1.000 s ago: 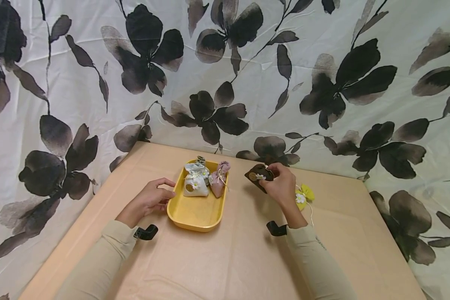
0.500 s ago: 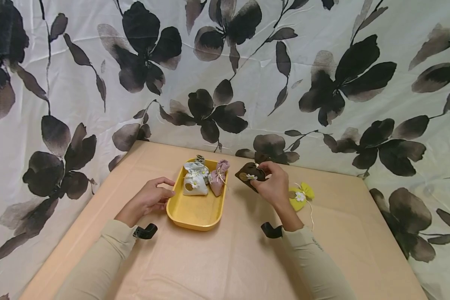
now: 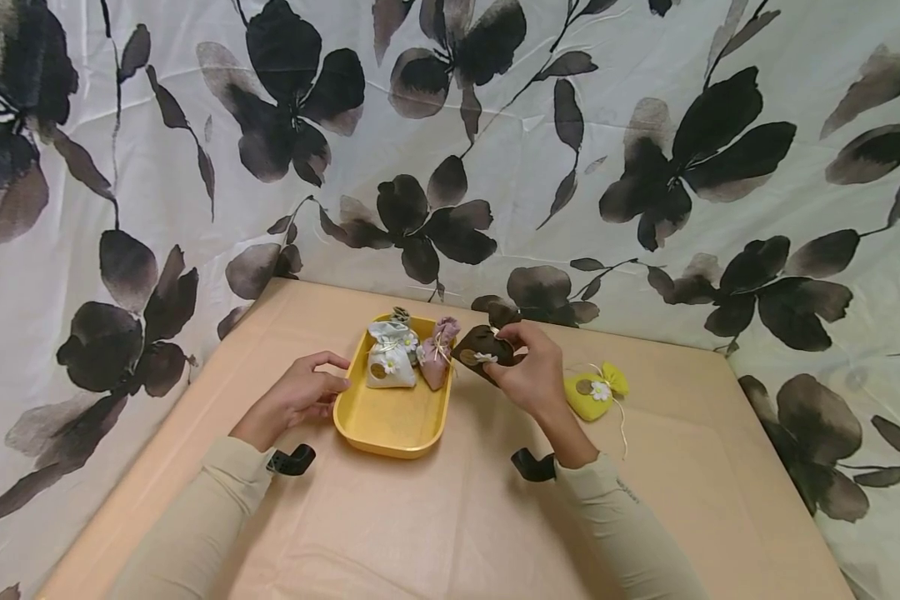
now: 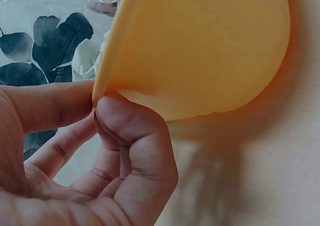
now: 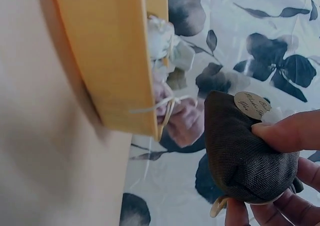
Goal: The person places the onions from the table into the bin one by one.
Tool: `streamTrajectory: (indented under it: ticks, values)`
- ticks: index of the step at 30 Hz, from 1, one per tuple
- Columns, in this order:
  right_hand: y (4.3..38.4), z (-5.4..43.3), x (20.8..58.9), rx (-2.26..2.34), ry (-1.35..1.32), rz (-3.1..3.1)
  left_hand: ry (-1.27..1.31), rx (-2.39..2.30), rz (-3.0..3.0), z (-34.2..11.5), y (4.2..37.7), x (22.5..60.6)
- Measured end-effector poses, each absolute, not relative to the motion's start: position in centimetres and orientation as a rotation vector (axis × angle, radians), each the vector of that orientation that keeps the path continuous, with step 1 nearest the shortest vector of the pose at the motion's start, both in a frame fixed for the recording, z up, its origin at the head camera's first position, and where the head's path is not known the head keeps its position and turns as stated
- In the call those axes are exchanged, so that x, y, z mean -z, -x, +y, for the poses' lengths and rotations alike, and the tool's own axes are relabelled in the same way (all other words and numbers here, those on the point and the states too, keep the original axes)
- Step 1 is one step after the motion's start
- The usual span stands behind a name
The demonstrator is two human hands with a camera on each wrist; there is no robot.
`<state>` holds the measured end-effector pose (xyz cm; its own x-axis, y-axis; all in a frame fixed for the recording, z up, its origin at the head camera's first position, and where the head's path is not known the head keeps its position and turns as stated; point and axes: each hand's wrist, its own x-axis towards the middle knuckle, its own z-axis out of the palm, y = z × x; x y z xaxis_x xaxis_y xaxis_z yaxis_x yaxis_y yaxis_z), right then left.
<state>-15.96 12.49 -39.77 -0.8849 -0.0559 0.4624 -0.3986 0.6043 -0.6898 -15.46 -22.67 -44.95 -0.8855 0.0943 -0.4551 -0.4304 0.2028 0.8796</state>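
My left hand [image 3: 300,392] pinches the left rim of the yellow tray [image 3: 390,450] between thumb and fingers, close up in the left wrist view. Inside the tray's far half sit a white drawstring pouch [image 3: 392,375] with daisies and a pink one [image 3: 437,367]; a greyish pouch [image 3: 401,315] shows partly behind them. My right hand [image 3: 532,371] holds a dark brown sachet pouch [image 5: 245,156] with a round paper tag [image 5: 251,104], raised above the table just right of the tray. Its daisy is partly covered by the thumb in the right wrist view.
A yellow-green pouch [image 3: 589,398] with a daisy and a trailing white cord lies on the table right of my right hand. The peach-covered table [image 3: 450,533] ends at a white cloth [image 3: 540,208] with dark flowers, hanging behind and at both sides.
My right hand has carried the brown pouch leftward, from over the table to beside the tray's right rim. More of the yellow-green pouch shows now. The left hand stays on the tray.
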Motion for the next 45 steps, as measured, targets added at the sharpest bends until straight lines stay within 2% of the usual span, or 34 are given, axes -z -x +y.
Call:
streamTrajectory:
  ticks: [23, 45]
  values:
    - [14.7, 8.5, 39.3, -1.19, -0.657, -2.352, 0.304, -1.746, 2.061, -22.6, 15.6, 44.6]
    - [14.0, 5.5, 39.4, -1.143, -0.755, -2.323, 0.329, -1.754, 2.079, -22.6, 15.4, 44.9]
